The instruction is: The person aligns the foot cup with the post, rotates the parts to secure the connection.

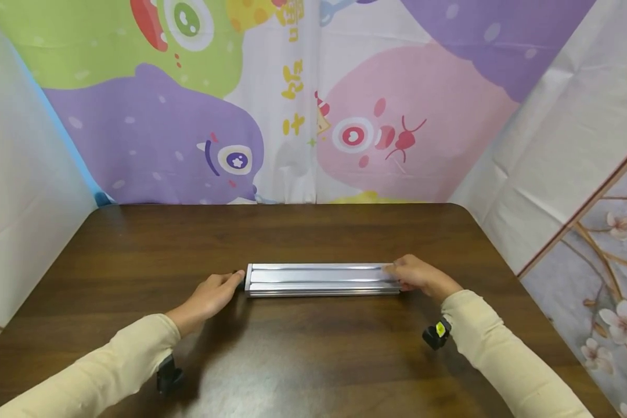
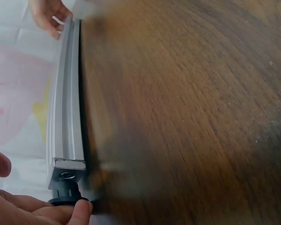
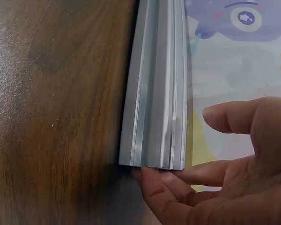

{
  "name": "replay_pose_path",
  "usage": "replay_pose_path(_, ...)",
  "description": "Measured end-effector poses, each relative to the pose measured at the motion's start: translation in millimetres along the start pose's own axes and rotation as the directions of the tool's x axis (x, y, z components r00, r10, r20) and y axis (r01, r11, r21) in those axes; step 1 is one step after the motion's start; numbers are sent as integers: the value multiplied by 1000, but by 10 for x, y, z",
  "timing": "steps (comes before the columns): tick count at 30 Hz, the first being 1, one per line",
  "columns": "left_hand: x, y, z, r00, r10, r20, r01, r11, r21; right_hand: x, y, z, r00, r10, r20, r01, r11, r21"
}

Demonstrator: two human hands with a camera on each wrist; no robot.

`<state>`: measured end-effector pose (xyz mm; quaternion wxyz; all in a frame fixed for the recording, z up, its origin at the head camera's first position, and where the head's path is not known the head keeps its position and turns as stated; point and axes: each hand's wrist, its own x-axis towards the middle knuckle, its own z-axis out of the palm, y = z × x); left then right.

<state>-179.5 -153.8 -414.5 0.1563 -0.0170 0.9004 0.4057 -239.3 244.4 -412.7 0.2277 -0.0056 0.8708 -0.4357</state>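
Note:
A silver aluminium profile with long grooves lies crosswise on the brown wooden table. At its left end, my left hand pinches a black knob between thumb and fingers. The knob sits against the profile's end face, below a pale rectangular strip; a round hole or screw shows beside it. My right hand holds the profile's right end. In the right wrist view its curled fingers touch that end, while one digit stands apart from the metal. What lies behind those fingers is hidden.
A curtain printed with cartoon monsters hangs behind the table's far edge. White cloth borders the left side, and a flower-patterned panel the right. Black wrist cameras hang beneath both sleeves.

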Motion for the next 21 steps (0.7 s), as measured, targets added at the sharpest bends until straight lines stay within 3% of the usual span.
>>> replay_pose_path(16,22,-77,10,997,78,22,-79,993,93,-15,43,72,999,-28,-30,26,998,-55)
replay_pose_path(21,11,-75,-21,995,73,65,-80,991,106,-17,29,78,1000,-21,-11,20,994,-105)
